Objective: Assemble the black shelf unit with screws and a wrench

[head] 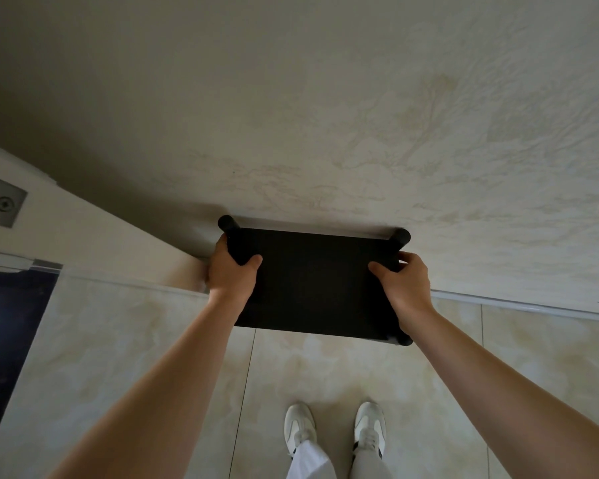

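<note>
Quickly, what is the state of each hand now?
Left hand: grips the black shelf unit.
Right hand: grips the shelf unit's other side.

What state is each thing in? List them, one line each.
Shelf: upright, against the wall, gripped at both ends.
Left hand: grips the shelf's left end, thumb on top.
Right hand: grips the shelf's right end, thumb on top.
Shoes: on the tiled floor, side by side.

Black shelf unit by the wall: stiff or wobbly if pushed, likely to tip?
The shelf unit probably stays stiff: its flat top shows no sag under the left hand and right hand. It is likely fairly light. Tipping risk is unclear; its legs are mostly hidden.
</note>
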